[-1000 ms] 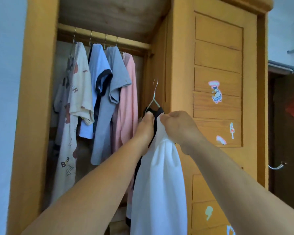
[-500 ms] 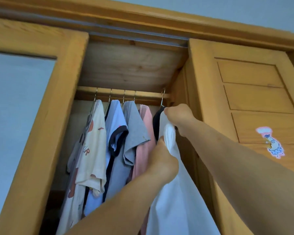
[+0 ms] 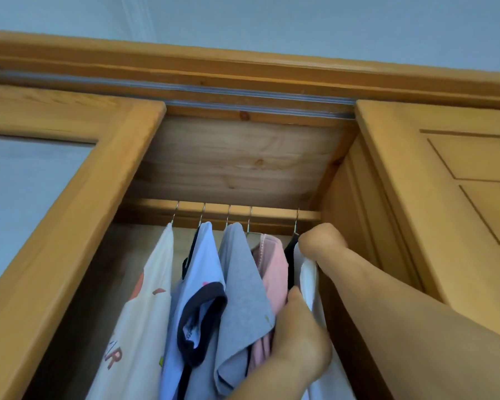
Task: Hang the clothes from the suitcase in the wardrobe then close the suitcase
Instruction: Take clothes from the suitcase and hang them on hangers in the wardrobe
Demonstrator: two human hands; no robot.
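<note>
A white garment with a black collar (image 3: pixel 309 280) hangs on a metal hanger (image 3: pixel 296 223) whose hook is over the wooden rail (image 3: pixel 272 212), at the right end of the open wardrobe (image 3: pixel 70 255). My right hand (image 3: pixel 322 246) grips the garment's top just under the hook. Lower down, my left hand (image 3: pixel 300 339) holds the white fabric, its fingers hidden behind the cloth. The suitcase is out of view.
Left of it hang a pink top (image 3: pixel 273 269), a grey shirt (image 3: pixel 243 284), a light blue shirt with dark trim (image 3: pixel 205 272) and a cream printed shirt (image 3: pixel 153 284). The wardrobe's panelled door (image 3: pixel 445 197) stands close on the right.
The hanger went from held in front of the wardrobe up onto the rail. My view tilted upward and closer. My left hand slid down the white fabric.
</note>
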